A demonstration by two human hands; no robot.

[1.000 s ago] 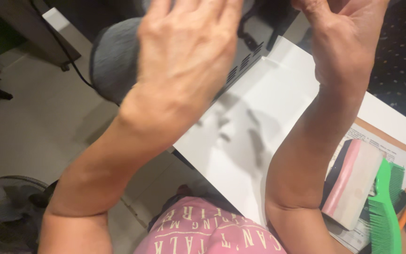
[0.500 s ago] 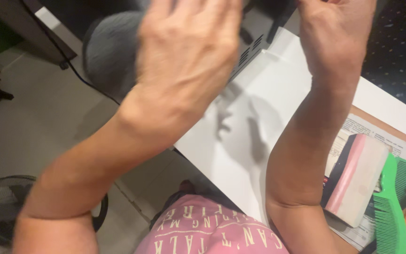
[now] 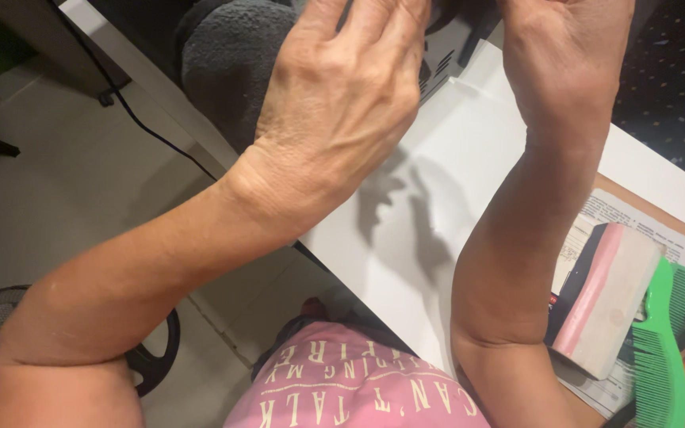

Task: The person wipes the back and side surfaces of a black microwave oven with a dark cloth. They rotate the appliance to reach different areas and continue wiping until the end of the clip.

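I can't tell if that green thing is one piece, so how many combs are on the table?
2, it seems: a bright green comb at the right edge, and a darker green comb partly under it. More may lie outside the picture.

arms: bare, no sleeves | top [image 3: 358, 388]: pink, pale lettering

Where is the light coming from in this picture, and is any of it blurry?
Head view: light falls from above, so the left hand and right hand cast dark shadows on the white table. The hands and the green comb look sharp; the fingertips are cut off by the top edge.
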